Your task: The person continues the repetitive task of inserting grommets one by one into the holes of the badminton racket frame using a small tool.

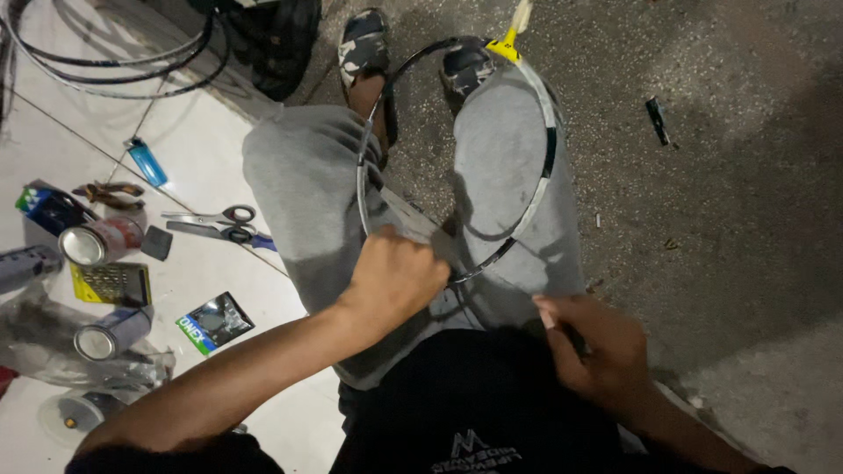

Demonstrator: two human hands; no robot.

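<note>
An unstrung racket frame (pixel 546 167), dark with a white band and a yellow throat piece, lies across my knees in grey trousers (pixel 303 184). My left hand (pixel 395 279) is closed in a fist on the near rim of the frame. My right hand (pixel 593 342) rests by my right thigh with its fingers closed around a small dark tool; what the tool is I cannot tell. My feet in patterned shoes (pixel 364 44) stand on the rough grey ground beyond the frame.
On the white tiled floor (pixel 202 140) to my left lie scissors (pixel 224 224), pliers (pixel 110 191), a blue lighter (pixel 146 161), two cans (pixel 98 241), small packets (pixel 213 322) and clear wrapping. Coiled black hoops (pixel 114 70) lie at the far left. A small dark object (pixel 657 120) lies on the ground.
</note>
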